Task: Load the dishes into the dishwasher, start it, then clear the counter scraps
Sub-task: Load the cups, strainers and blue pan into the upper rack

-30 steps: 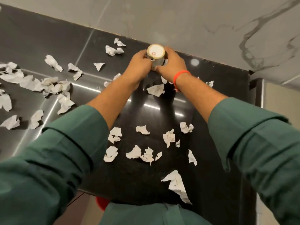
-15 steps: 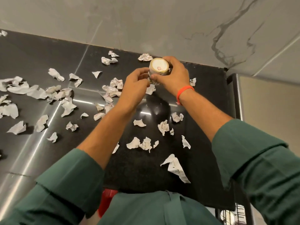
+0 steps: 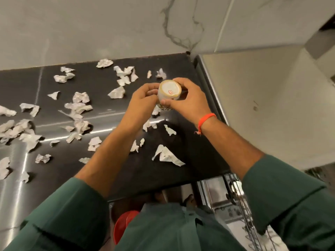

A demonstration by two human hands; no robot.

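Note:
A small white cup (image 3: 169, 91) is held upside down above the black counter (image 3: 183, 171), its base with a red mark facing me. My right hand (image 3: 188, 102) grips its right side, thumb across the front. My left hand (image 3: 143, 104) curls against its left side. Several crumpled white paper scraps (image 3: 166, 156) lie scattered over the counter, thickest at the left. At the lower right, a wire dishwasher rack (image 3: 243, 201) shows below the counter's front edge.
A marble wall (image 3: 108, 28) rises behind the counter. A beige panel (image 3: 272, 105) closes off the counter's right end. A red round object (image 3: 123, 225) sits on the floor below the counter edge, partly hidden by my green shirt.
Both hands carried the cup from the back of the counter toward me and to the right. The view swung right, bringing the dishwasher rack into sight.

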